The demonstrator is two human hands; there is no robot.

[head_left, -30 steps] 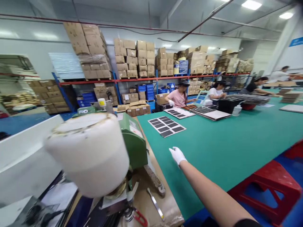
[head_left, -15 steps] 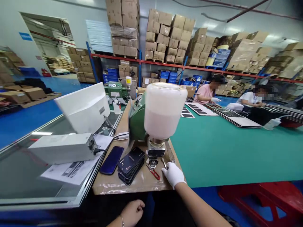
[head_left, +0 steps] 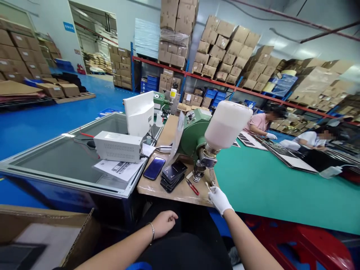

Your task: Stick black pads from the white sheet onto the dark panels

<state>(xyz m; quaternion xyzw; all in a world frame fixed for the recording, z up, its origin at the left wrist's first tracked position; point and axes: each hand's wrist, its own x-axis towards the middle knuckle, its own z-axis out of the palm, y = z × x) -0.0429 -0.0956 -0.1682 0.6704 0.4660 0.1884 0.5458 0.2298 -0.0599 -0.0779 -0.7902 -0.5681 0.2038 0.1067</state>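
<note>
My right hand (head_left: 221,199), in a white glove, is at the front right corner of the brown-covered board. Its fingers are closed on a thin pale stick (head_left: 208,186) whose kind I cannot make out. My left hand (head_left: 165,224) is bare and loosely curled above my lap, with nothing visible in it. Red-handled snips (head_left: 192,186) lie left of the glove. Beyond them stands a green machine (head_left: 194,131) with a tilted, part-filled white bottle (head_left: 227,125) above its metal head (head_left: 199,172). A stack of dark phone-sized panels (head_left: 173,176) sits to the left.
Beside the stack lies a blue-screened phone (head_left: 154,167). A grey power box (head_left: 118,146) and a white monitor (head_left: 140,114) stand on the glass-topped table (head_left: 70,161) at left. An open carton (head_left: 75,225) is low left. Two people work along the green table (head_left: 270,187).
The view has swung left and tilted down, so the bench appears further right and the carton has come into view. My right hand stays by the board's corner; more of my left forearm shows.
</note>
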